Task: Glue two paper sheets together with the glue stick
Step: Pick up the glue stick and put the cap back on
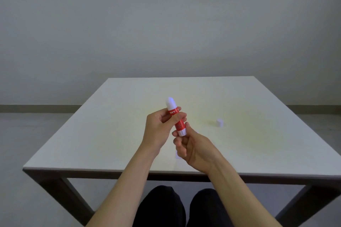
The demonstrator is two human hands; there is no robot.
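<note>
A red glue stick [177, 121] with white lettering is held up above the table [110, 134], tilted slightly, its white glue tip exposed and pointing up and away. My left hand [158, 129] grips the red barrel between thumb and fingers. My right hand [191, 147] pinches the white knob at the stick's bottom end. The white cap [219, 122] stands alone on the table to the right of my hands. The paper sheets are hard to tell from the pale tabletop; faint yellowish patches show under and around the hands.
The pale square table has dark legs and its near edge [166, 172] runs just above my knees. A plain grey wall rises behind it and a grey floor lies on both sides.
</note>
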